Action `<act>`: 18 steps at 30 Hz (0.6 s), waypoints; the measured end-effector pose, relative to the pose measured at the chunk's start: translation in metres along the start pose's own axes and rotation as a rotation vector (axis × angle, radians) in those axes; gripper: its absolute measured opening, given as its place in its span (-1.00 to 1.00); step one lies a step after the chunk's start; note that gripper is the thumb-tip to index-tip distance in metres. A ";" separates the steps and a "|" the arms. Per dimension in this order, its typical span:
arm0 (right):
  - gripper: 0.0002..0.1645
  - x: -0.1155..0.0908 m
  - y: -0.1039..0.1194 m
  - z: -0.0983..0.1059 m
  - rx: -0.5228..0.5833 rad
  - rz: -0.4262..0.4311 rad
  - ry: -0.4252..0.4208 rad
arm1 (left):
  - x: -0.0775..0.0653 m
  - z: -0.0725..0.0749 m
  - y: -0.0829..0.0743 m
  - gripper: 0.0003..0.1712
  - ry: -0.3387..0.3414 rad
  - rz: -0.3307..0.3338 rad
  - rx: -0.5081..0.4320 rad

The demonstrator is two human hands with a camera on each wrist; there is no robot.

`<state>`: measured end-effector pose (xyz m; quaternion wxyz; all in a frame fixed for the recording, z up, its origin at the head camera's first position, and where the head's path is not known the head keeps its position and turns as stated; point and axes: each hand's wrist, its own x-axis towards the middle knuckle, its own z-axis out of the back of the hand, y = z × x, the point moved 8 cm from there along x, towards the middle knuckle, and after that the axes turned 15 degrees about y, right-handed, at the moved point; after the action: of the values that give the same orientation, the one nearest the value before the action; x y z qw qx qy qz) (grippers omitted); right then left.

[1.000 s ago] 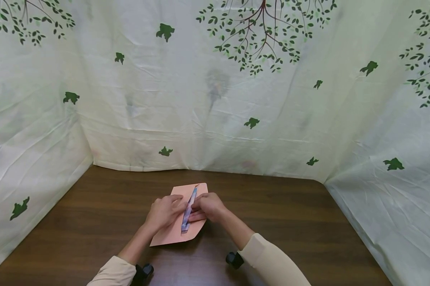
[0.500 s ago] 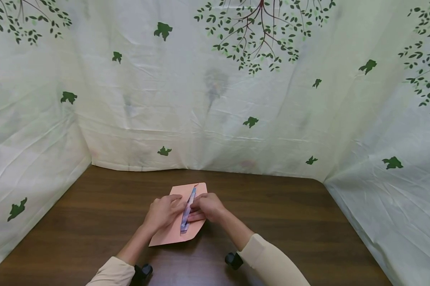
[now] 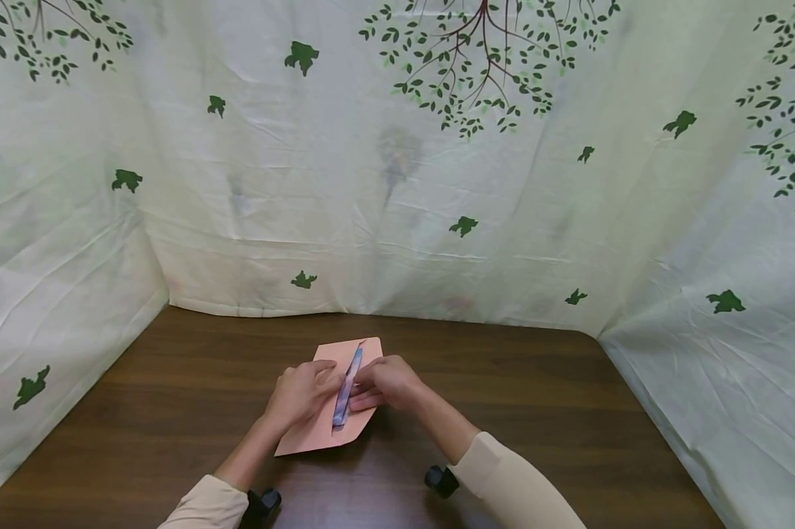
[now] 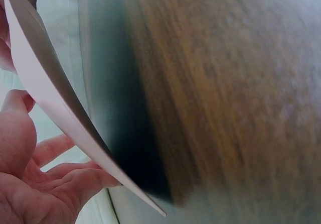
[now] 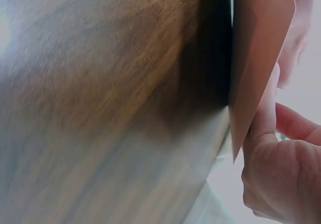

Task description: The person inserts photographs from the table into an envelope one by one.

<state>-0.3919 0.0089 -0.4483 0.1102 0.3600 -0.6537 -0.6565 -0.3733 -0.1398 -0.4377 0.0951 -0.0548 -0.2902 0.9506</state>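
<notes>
A pink paper envelope (image 3: 313, 433) with a lengthwise opening lies tilted at the near middle of the table. In the opening shows a narrow blue-purple patterned paper strip (image 3: 344, 397). My left hand (image 3: 300, 393) rests on the envelope's left part, thumb and fingertips against its face, beside the strip. At the opening's right edge, my right hand (image 3: 389, 383) pinches the paper between thumb and finger, other fingers lying lower over the envelope. In the left wrist view the envelope (image 4: 60, 91) appears edge-on and slightly bowed, its edge lifted. The right wrist view shows the envelope's underside (image 5: 258, 38).
The brown wooden table (image 3: 516, 411) extends around the envelope. A white curtain (image 3: 252, 184) with green leaf prints hangs behind and along both sides. Black wrist devices (image 3: 441, 481) sit by the light sleeves near the front.
The right forearm and wrist have shifted slightly to the right. The opening and the strip have changed shape a little; the left hand stays almost in place.
</notes>
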 end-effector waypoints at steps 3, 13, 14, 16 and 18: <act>-0.70 -0.005 0.003 0.002 -0.018 -0.002 0.009 | 0.000 0.000 0.000 -0.47 -0.004 -0.003 -0.003; -0.67 -0.020 0.010 0.023 -0.045 -0.013 -0.022 | 0.001 0.000 0.002 -0.45 -0.012 0.006 -0.013; -0.66 -0.021 0.011 0.025 -0.050 -0.010 -0.024 | 0.001 0.000 0.002 -0.45 -0.012 0.007 -0.012; -0.64 -0.023 0.012 0.030 -0.054 -0.007 -0.026 | 0.001 0.000 0.002 -0.45 -0.012 0.008 -0.015; -0.63 -0.026 0.012 0.034 -0.059 -0.003 -0.029 | 0.001 0.000 0.002 -0.45 -0.011 0.011 -0.023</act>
<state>-0.3983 0.0501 -0.4322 0.1103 0.3481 -0.6350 -0.6808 -0.3744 -0.1414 -0.4393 0.0877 -0.0522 -0.3012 0.9481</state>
